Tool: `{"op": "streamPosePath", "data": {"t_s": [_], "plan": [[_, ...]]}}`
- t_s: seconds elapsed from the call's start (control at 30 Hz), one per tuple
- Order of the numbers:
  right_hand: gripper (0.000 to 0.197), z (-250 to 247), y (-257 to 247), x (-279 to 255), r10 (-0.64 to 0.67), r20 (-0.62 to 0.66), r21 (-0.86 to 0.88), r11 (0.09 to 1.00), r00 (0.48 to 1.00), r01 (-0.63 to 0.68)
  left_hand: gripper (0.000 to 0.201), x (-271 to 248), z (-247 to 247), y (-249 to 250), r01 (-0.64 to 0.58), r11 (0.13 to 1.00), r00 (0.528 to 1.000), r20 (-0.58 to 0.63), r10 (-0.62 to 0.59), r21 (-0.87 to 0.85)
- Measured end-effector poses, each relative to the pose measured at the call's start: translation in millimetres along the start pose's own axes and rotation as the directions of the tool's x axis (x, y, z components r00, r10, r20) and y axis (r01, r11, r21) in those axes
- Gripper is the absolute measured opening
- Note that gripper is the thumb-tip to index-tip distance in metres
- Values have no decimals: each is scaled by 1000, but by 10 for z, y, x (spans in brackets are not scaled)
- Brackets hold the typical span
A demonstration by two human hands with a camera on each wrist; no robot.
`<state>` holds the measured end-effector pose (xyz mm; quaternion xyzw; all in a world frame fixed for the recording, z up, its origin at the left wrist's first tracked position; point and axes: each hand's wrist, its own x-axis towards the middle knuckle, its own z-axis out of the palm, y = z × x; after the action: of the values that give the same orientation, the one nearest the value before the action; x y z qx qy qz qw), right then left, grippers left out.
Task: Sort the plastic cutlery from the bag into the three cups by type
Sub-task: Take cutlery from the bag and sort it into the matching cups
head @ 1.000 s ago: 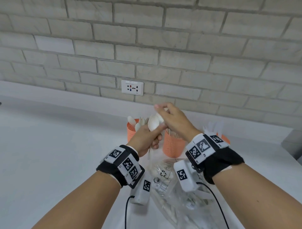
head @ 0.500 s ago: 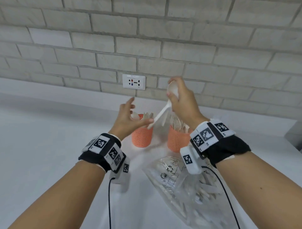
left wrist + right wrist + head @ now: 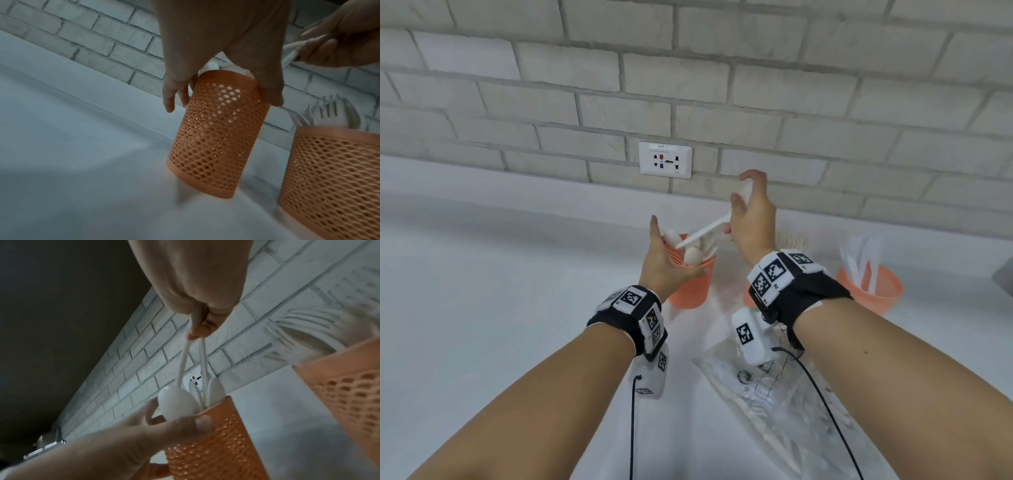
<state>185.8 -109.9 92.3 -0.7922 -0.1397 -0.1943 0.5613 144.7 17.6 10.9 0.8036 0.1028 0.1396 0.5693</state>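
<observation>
Three orange mesh cups stand by the wall. My left hand (image 3: 671,257) grips the rim of the left cup (image 3: 690,291), which holds several white spoons bowl-up; the left wrist view shows thumb and fingers on either side of the left cup (image 3: 218,138). My right hand (image 3: 741,192) pinches two white spoons (image 3: 705,231) at their bowl ends. Their handles (image 3: 202,363) slant down to the cup's mouth. The middle cup (image 3: 333,178) holds forks (image 3: 329,113); in the head view my right wrist hides most of it. The right cup (image 3: 873,291) holds knives (image 3: 859,260). The clear cutlery bag (image 3: 774,394) lies under my right forearm.
All of it sits on a white counter (image 3: 500,308) against a pale brick wall. A wall socket (image 3: 665,160) sits just above the counter behind the left cup. Black cables hang from both wrist cameras.
My left hand let go of the spoons, dropped and took hold of the left cup. My right hand lifted the spoons, then lowered their handles toward that cup's mouth.
</observation>
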Motion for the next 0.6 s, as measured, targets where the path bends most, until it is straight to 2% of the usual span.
{"op": "streamPosePath", "data": {"t_s": [0.13, 0.23, 0.33, 0.4, 0.47, 0.53, 0.6], "plan": [[29, 28, -68, -25, -207, 169, -216, 946, 963, 242, 138, 25, 38, -31, -2, 999, 1000, -4, 2, -44], [29, 149, -126, -111, -268, 283, -273, 898, 921, 345, 136, 23, 54, -13, 3, 999, 1000, -14, -4, -32], [26, 270, -69, -138, -150, 431, -383, 863, 890, 330, 134, 15, 49, -10, -17, 1000, 1000, -11, 17, 14], [25, 329, 27, -183, -21, 563, -525, 763, 826, 377, 131, 7, 37, 2, -24, 999, 1000, 0, 24, 33], [27, 348, 110, -222, 17, 587, -619, 654, 809, 435, 124, 15, 30, 5, -23, 998, 1000, 11, 22, 60], [32, 317, 79, -230, -39, 570, -598, 665, 821, 447, 120, 18, 21, 16, -16, 995, 1000, 18, 15, 102], [36, 233, -61, -202, -79, 544, -500, 769, 835, 399, 123, -2, -8, 65, 6, 988, 999, 51, -14, 154]]}}
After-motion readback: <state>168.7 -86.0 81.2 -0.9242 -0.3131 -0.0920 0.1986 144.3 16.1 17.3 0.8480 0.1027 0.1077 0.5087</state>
